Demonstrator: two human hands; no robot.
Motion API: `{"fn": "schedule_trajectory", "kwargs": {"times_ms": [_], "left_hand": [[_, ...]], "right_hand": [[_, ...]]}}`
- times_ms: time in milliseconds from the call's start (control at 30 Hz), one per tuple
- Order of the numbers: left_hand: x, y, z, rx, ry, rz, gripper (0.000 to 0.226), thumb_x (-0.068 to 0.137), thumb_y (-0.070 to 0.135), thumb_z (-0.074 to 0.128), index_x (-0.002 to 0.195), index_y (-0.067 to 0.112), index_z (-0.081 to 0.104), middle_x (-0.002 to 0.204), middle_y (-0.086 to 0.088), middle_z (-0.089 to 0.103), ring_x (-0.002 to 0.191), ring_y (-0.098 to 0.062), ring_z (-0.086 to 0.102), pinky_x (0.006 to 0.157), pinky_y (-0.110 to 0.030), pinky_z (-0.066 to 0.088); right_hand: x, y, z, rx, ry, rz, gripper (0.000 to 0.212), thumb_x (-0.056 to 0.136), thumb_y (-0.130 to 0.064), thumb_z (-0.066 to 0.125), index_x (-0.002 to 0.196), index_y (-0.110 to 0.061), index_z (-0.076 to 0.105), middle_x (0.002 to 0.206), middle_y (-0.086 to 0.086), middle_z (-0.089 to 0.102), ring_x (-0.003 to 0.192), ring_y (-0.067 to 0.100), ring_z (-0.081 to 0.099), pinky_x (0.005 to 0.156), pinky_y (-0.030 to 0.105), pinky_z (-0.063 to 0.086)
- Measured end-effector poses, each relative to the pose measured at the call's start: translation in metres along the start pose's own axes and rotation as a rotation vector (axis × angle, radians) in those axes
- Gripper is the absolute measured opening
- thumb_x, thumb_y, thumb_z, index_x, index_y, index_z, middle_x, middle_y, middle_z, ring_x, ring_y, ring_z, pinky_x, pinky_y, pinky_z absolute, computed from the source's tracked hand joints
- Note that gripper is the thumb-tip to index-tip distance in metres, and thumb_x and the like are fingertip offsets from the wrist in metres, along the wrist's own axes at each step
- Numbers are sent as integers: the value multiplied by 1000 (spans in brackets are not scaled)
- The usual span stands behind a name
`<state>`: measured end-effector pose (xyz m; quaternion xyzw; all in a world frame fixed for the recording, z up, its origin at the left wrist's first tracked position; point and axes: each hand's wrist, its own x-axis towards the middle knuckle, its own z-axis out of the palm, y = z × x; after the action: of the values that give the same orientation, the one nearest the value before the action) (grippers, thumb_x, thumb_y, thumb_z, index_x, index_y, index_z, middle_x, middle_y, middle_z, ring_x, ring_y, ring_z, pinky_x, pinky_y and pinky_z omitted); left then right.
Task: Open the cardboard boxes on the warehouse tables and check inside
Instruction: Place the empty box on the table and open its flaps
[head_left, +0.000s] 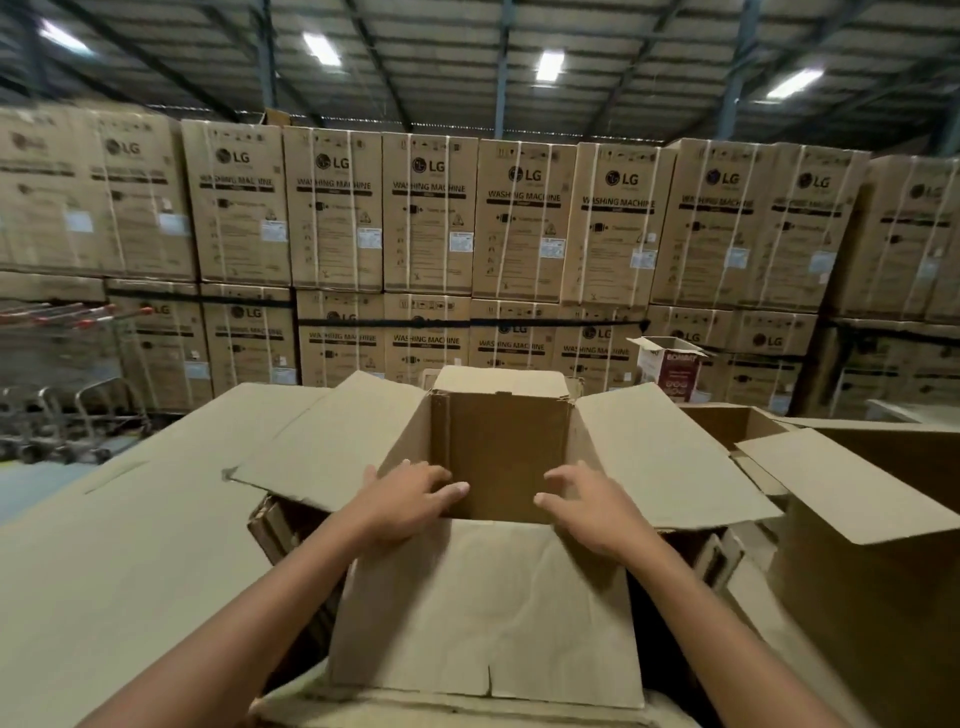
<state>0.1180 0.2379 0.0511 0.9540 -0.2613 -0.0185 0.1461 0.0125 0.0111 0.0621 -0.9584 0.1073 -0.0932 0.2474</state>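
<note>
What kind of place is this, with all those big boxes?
Most likely a warehouse: washing machine cartons are stacked in tall rows at the back, a high metal roof with strip lights runs overhead, and an open cardboard box sits in front.

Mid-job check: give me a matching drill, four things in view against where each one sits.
Things: 1 left hand; 2 right hand; 3 maroon-and-white carton; 4 trolleys.
Places: A far left; B near edge of the open box, left side; C behind the open box, to the right; D near edge of the open box, right side.
Pairs: 1-B, 2-D, 3-C, 4-A.
</note>
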Motion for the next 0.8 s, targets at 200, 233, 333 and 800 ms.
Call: {"fn": "schedule_trajectory", "kwargs": {"times_ms": [200, 233, 333, 800], "left_hand": [[-68, 27, 35, 182, 118, -21, 86, 83, 78, -3, 159, 38, 5, 168, 1, -1, 155, -27, -5, 120, -58, -8], [-69, 26, 38, 196, 131, -31, 85, 84, 77, -3, 159, 39, 3, 168, 1, -4, 154, -29, -7, 121, -59, -8], [-66, 23, 40, 229, 124, -48, 74, 94, 73, 6, 159, 38, 1, 168, -2, -7, 154, -32, -6, 121, -60, -7], [-141, 37, 49, -94, 53, 301, 75, 101, 54, 39, 161, 18, 10, 168, -10, 2, 155, -24, 0, 124, -40, 7]], "right_hand": [[-53, -1, 29, -348, 8, -153, 49, 103, -55, 28, 150, -42, 34, 166, 2, 18, 152, 26, 15, 120, 51, 14], [-54, 1, 32, -365, 14, -159, 49, 104, -55, 24, 151, -42, 30, 166, 2, 15, 152, 27, 13, 120, 51, 12], [-55, 0, 40, -399, 12, -148, 54, 104, -54, 20, 156, -38, 19, 167, 5, 6, 153, 30, 4, 122, 53, 7], [-174, -27, 50, -108, 221, 62, 56, 100, -40, 48, 151, -20, 37, 163, 6, 24, 152, 24, 16, 119, 46, 26]]}}
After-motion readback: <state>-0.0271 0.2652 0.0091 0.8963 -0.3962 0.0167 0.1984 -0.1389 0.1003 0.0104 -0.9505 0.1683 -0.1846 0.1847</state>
